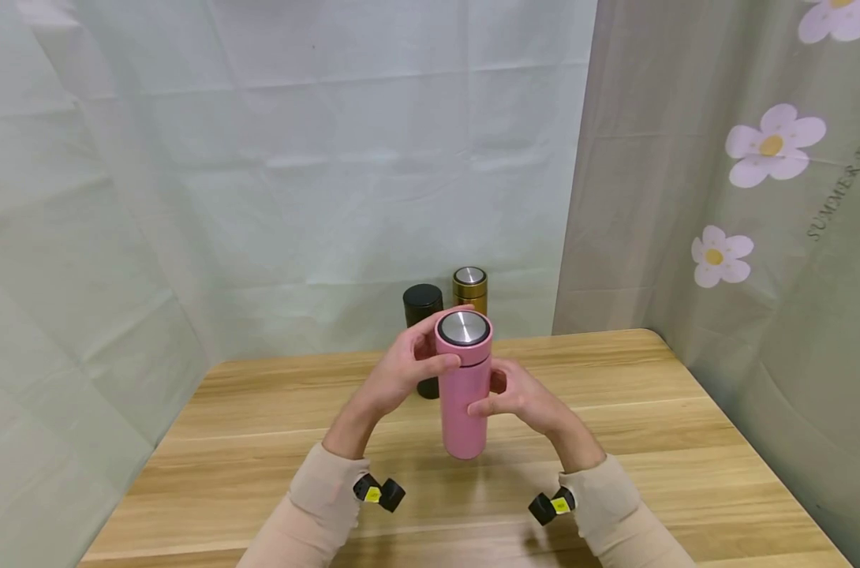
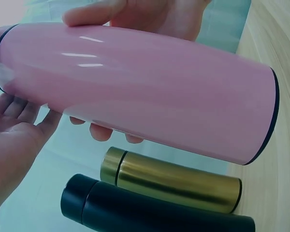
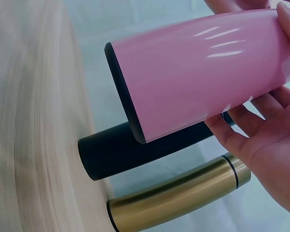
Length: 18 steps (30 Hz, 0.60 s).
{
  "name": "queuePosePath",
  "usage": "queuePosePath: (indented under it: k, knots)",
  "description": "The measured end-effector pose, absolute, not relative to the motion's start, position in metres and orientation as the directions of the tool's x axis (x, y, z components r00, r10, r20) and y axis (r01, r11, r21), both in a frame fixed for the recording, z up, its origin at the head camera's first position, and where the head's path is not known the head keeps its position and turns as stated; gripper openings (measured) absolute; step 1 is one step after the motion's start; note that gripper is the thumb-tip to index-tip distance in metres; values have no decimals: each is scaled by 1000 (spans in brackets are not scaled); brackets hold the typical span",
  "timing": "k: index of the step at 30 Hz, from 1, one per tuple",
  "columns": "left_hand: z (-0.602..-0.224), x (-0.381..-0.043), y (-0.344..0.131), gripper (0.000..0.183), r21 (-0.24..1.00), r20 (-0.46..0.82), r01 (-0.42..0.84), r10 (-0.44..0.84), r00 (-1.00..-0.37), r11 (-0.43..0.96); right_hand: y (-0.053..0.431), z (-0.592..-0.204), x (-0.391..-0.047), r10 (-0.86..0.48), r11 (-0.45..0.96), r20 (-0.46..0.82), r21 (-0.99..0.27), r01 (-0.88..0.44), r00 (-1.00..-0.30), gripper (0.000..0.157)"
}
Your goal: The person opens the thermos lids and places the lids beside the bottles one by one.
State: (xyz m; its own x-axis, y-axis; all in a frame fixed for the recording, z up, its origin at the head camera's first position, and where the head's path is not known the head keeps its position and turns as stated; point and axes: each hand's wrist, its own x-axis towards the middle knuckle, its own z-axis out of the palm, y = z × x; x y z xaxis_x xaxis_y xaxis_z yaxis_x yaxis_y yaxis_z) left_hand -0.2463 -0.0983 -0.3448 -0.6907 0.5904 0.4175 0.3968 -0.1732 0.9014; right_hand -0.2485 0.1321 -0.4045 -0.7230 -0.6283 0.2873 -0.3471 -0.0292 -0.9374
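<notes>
A pink thermos flask (image 1: pixel 463 410) with a silver-topped lid (image 1: pixel 464 328) is held nearly upright in front of me. Its dark base hangs over the wooden table in the right wrist view. Near the top, my left hand (image 1: pixel 407 364) grips the lid end, thumb at the seam below it. Lower down, my right hand (image 1: pixel 522 397) holds the body from the right side, its thumb across the front. In the left wrist view, several fingertips (image 2: pixel 100 132) of the right hand show past the flask's far side.
Behind the pink flask stand a black flask (image 1: pixel 421 298) and a gold flask (image 1: pixel 478 292), both partly hidden in the head view. They stand near the back of the wooden table (image 1: pixel 259 457). Pale cloth (image 1: pixel 373 158) hangs behind, with a flowered curtain (image 1: pixel 636 197) at right.
</notes>
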Motion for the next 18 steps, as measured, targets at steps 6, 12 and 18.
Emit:
queuePosePath:
  k: [6, 12, 18]
  knots:
    - [-345, -245, -97, 81, 909, 406, 385, 546, -733, -159, 132, -405, -248, -623, -25, 283, -939, -343, -729, 57]
    - [-346, -243, -93, 85, 921, 381, 371, 480, -790, -119, 132, -406, -248, -602, -9, 284, -937, -349, -746, 54]
    - [-345, -244, -94, 86, 912, 397, 390, 516, -759, -128, 133, -405, -249, -590, 0, 279, -939, -345, -758, 56]
